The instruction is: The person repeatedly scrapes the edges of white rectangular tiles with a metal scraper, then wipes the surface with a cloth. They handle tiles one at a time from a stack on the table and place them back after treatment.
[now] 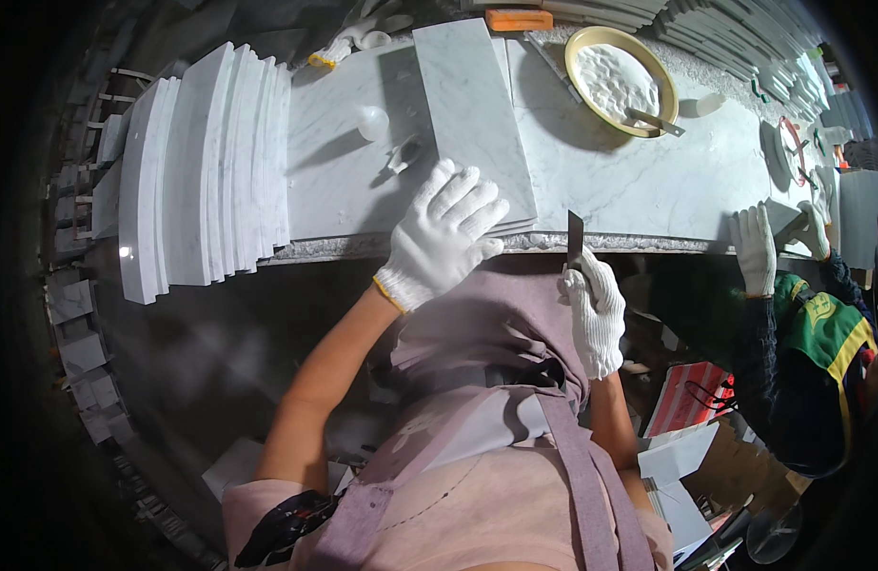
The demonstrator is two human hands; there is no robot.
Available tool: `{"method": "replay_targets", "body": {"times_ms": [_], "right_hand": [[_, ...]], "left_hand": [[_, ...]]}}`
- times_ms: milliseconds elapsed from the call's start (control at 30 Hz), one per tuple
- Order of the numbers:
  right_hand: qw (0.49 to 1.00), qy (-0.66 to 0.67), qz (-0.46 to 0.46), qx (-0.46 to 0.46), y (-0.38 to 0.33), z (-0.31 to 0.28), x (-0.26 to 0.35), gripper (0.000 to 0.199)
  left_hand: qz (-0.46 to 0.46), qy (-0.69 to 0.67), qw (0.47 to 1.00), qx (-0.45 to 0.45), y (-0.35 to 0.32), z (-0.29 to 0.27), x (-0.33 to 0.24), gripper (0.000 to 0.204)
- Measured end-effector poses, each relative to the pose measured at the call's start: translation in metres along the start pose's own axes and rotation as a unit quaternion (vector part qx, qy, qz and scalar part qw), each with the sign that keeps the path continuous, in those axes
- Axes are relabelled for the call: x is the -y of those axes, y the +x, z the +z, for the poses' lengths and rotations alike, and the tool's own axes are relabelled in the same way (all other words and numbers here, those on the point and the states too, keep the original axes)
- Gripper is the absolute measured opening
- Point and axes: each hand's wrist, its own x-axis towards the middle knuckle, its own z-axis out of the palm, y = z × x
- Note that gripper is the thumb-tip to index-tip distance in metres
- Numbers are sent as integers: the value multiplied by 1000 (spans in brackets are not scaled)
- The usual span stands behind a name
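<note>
My left hand (441, 236), in a white knit glove with a yellow cuff edge, has its fingers spread at the near end of a long grey-veined marble slab (472, 105). Its fingertips overlap the slab's near left corner; I cannot tell whether they press on it. In a matching white glove, my right hand (596, 309) is closed round a flat putty knife (575, 236), whose dark blade points up just before the table's front edge. The slab lies on the marble-topped table (639, 200). Most of the putty knife's handle is hidden in my fist.
A yellow bowl (574, 67) of white paste holds another scraper (656, 122). Upright marble slabs (206, 162) stand at left. On the table are a small white bottle (372, 122), a crumpled scrap (404, 154) and an orange block (519, 20). At right, a co-worker's gloved hand (755, 249) reaches the edge.
</note>
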Motion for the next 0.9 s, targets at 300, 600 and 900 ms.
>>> {"method": "replay_targets", "body": {"times_ms": [300,600,900], "right_hand": [[996,50,67,37,34,-1,17,58],[989,-53,-121,70,89,28,21,46],[931,-292,-156,155,112,36,58,37]], "left_hand": [[19,-13,999,-34,0,-2,1,43],[-19,-35,999,-35,-23,-10,-13,44],[-14,-26,999,-28,-30,-11,-14,38]]}}
